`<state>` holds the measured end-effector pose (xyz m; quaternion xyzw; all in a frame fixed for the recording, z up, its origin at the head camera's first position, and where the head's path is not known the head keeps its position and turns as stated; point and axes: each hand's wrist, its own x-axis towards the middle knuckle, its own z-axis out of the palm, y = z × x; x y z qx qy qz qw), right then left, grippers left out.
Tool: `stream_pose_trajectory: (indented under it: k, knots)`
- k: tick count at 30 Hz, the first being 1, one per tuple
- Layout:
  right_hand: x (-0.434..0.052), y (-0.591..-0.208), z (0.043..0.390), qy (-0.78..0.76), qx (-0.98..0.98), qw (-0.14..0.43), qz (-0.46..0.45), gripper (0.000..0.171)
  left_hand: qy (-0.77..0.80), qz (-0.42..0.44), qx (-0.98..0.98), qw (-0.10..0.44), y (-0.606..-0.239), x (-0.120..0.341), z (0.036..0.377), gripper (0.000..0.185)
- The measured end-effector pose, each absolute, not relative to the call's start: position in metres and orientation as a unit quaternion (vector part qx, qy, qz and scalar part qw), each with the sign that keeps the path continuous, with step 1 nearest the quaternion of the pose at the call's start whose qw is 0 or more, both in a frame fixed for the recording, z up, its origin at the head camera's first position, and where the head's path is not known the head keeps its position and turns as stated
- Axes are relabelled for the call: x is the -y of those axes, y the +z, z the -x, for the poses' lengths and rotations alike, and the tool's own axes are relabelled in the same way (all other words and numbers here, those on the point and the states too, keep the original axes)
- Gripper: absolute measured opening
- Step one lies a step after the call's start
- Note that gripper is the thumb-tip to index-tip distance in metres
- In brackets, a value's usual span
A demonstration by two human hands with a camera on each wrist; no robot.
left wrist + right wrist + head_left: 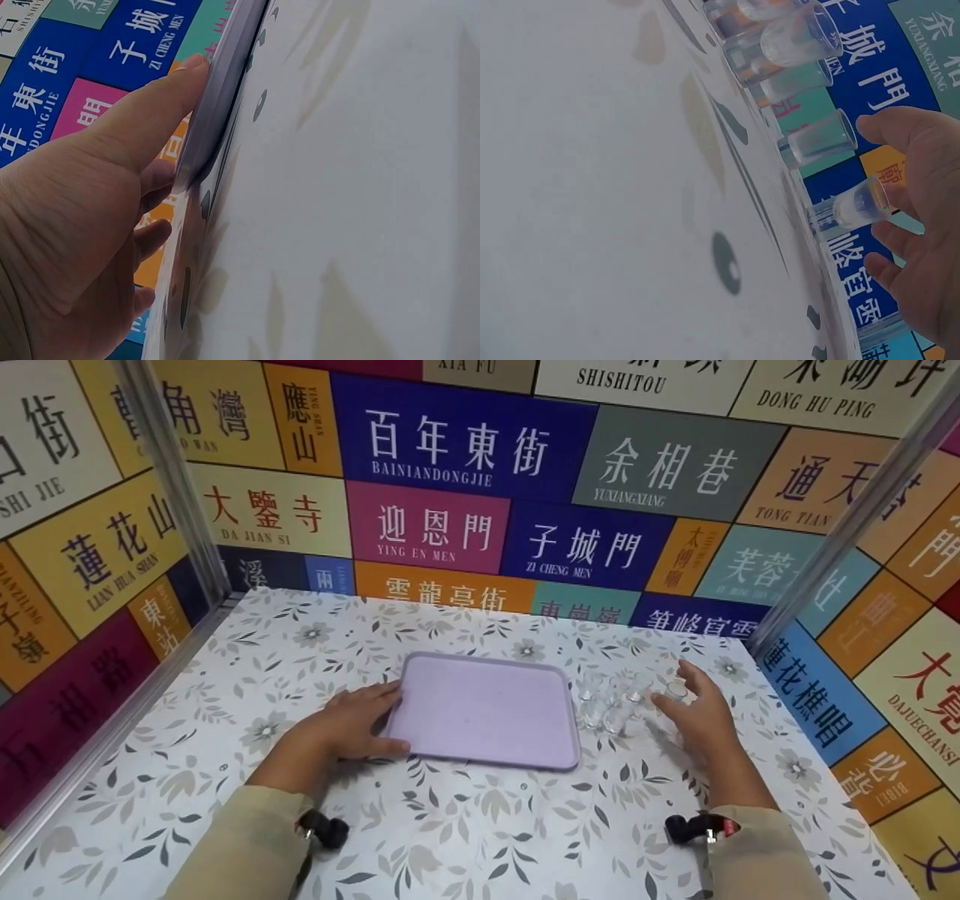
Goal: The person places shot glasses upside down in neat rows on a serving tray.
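A light purple rectangular tray (484,709) lies flat on the table. My left hand (360,720) rests at its left edge, with the thumb near the front corner and the fingers along the side. In the left wrist view the thumb touches the tray's rim (217,105). Several small clear cups (604,709) stand close together just right of the tray. My right hand (701,720) is spread around the rightmost cup (676,690). In the right wrist view, that cup (862,204) stands upright between thumb and fingers; whether they touch it I cannot tell.
The table (465,840) has a white cover with a leaf and flower print. Panels with coloured Chinese place signs (465,450) rise behind it and at both sides. Clear strips (832,517) run up the corners.
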<state>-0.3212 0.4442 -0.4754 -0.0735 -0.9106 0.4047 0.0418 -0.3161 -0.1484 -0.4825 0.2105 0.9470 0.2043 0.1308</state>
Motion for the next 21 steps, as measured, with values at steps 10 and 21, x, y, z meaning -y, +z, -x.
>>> stream_pose_trajectory:
  k: [10, 21]
  knots:
    - [-0.463, -0.494, 0.323, 0.434, 0.894, 0.011, 0.109, 0.111, 0.202, -0.216, -0.945, 0.137, -0.485, 0.149, 0.317, 0.113]
    - [-0.465, -0.503, 0.327, 0.39, 0.912, 0.002, 0.126, 0.083, 0.199, -0.209, -0.946, 0.147, -0.482, 0.149, 0.315, 0.111]
